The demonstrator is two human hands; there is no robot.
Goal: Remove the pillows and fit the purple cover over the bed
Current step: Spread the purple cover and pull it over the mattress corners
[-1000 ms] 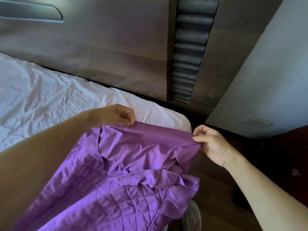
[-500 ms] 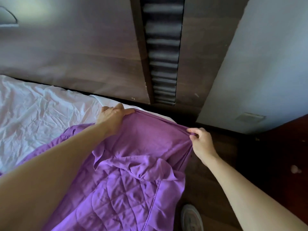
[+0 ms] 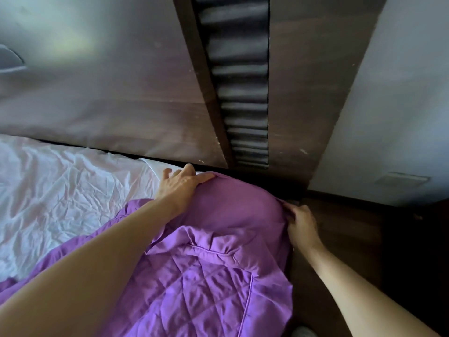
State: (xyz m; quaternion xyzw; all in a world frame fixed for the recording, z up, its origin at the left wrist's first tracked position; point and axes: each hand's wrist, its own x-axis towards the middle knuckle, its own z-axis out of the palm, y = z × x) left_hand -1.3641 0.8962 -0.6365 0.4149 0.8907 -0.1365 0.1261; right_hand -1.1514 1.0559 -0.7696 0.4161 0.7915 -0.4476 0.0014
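The purple cover (image 3: 226,215) lies stretched over the top right corner of the bed (image 3: 60,190), whose white sheet is bare and wrinkled to the left. Its quilted part bunches up lower down. My left hand (image 3: 181,184) grips the cover's top edge at the headboard end, thumb along the hem, fingers spread on the sheet. My right hand (image 3: 301,227) pinches the cover's edge at the bed's right side, pulling it down over the corner. No pillows are in view.
A dark wooden headboard (image 3: 121,105) with a ribbed black panel (image 3: 243,81) stands right behind the bed. A pale wall (image 3: 401,105) is at the right, with dark wooden floor (image 3: 340,239) below it. A shoe tip (image 3: 303,332) shows at the bottom.
Both hands carried the cover's edge toward the headboard and over the mattress corner. My right hand dropped lower along the bed's side. The view tilted nearer the headboard.
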